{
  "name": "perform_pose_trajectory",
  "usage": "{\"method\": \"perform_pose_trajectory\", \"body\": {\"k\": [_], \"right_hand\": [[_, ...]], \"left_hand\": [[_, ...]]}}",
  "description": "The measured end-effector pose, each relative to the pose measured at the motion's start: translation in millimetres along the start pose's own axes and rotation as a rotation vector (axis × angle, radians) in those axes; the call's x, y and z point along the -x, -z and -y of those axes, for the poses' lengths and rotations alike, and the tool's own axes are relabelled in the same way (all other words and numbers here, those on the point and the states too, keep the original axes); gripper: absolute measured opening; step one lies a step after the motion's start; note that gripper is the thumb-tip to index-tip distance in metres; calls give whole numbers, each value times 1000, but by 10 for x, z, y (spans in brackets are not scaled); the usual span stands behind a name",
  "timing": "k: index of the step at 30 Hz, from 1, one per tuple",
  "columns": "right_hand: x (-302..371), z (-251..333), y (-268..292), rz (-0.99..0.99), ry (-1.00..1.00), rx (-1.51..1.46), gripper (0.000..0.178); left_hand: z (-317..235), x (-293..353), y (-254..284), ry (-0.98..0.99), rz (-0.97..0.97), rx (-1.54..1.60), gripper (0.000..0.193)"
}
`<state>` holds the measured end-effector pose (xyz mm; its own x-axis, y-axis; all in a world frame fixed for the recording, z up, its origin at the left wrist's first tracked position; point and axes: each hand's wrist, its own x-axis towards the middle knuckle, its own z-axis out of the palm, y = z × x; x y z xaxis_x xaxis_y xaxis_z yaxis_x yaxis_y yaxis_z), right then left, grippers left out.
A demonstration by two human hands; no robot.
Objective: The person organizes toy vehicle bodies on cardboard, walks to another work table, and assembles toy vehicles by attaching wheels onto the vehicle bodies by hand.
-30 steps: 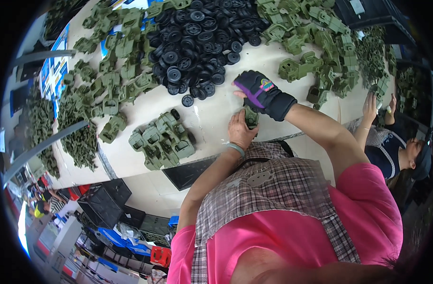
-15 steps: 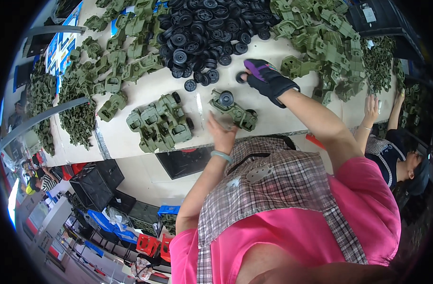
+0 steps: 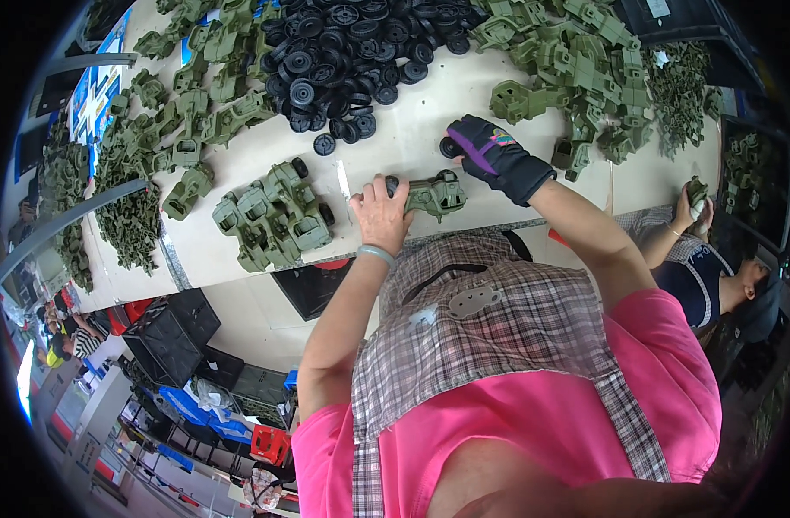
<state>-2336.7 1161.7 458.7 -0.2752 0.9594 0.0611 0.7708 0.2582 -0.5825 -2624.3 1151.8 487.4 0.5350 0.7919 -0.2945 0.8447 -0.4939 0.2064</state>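
My left hand (image 3: 382,216), bare with a pale bangle at the wrist, grips the left end of a green toy vehicle body (image 3: 436,197), its fingers curled over a black wheel (image 3: 392,185) there. Part of that wheel is hidden by the fingers. Just right of the vehicle, my right hand (image 3: 499,160), in a black and purple glove, is closed on another black wheel (image 3: 450,147) at its fingertips. To the left stands a tight group of green toy vehicles (image 3: 274,217), with black wheels on their right side.
A big heap of black wheels (image 3: 343,52) lies at the far middle. Green vehicle parts (image 3: 576,69) are piled at right, more green parts (image 3: 196,112) at left. A co-worker's hands (image 3: 693,216) hold a green piece at far right. The table edge (image 3: 317,262) runs before me.
My left hand has closed over the vehicle's left end, and the vehicle now lies more level. My right hand keeps its wheel. The co-worker's hands have come together around a green piece.
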Motion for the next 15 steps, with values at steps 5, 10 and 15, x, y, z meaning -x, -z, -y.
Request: {"method": "perform_pose_trajectory", "body": {"k": [5,10,15], "right_hand": [[-40,274,352,311,113,-212,47],[-58,588,469,418,237,49,49],[-106,651,469,484,245,108,53]], "left_hand": [[-41,52,-170,76,-124,76,72],[-46,48,-214,98,-114,81,72],[-23,69,-199,116,-126,83,70]]}}
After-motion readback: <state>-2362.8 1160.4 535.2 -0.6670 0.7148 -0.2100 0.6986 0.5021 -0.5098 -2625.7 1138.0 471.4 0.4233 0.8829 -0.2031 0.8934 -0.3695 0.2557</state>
